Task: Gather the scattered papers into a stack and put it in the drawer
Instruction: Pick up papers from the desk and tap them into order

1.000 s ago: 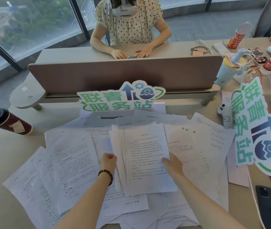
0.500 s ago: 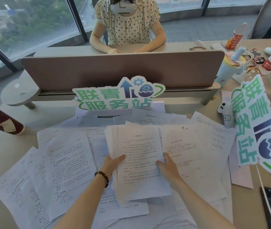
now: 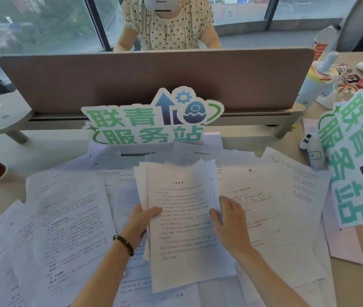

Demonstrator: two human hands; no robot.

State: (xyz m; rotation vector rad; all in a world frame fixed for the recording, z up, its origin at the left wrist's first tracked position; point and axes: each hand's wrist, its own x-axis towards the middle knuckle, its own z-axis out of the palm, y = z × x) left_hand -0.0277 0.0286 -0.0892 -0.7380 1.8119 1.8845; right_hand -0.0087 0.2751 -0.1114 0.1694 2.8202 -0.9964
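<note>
Loose papers (image 3: 72, 218) are lying spread over the tabletop (image 3: 43, 149), and a partial stack (image 3: 182, 218) is sitting mid-spread. The left hand (image 3: 141, 220) is pinching the stack's left edge, thumb on top. The right hand (image 3: 229, 220) is gripping its right edge.

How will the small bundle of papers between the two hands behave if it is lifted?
The bundle of papers will probably flop, being thin sheets. Its edges are uneven, so sheets may slide apart. The left hand and right hand at its sides should steady it.
</note>
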